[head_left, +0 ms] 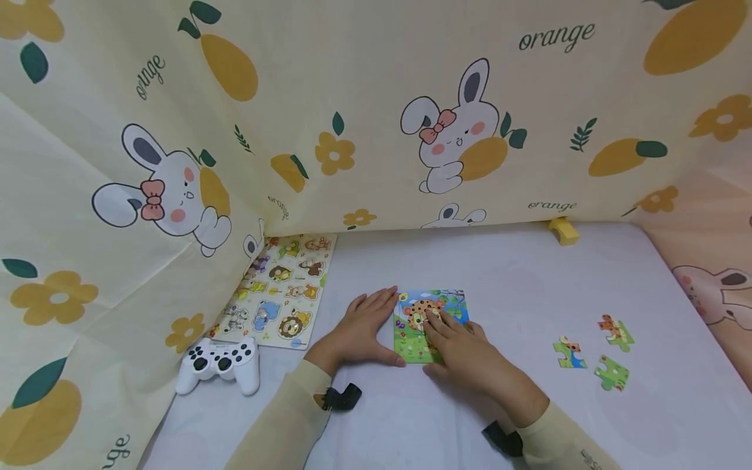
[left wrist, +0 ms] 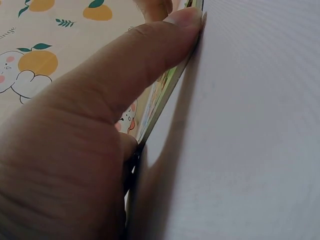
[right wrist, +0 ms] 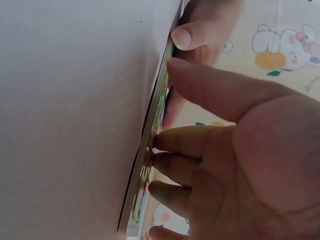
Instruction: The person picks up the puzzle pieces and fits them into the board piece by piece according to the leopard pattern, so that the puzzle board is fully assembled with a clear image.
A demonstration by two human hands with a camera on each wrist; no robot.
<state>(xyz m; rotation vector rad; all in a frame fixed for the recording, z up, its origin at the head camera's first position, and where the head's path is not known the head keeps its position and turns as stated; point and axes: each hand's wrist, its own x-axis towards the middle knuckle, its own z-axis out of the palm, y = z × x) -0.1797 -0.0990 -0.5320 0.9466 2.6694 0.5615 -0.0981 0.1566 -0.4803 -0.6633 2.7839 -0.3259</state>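
A small square jigsaw puzzle board with a spotted leopard on green grass lies flat in front of me in the head view. My left hand rests along its left side, fingers stretched away and thumb at the near left corner. In the left wrist view that thumb touches the board's edge. My right hand lies over the board's right part, its fairly straight fingertips pressing on the picture. From the right wrist view, several fingertips meet the board's face. The right hand hides part of the picture.
Three loose jigsaw pieces lie on the white cloth at right. A white game controller and an animal picture board are at left. A yellow block sits by the printed curtain at the back.
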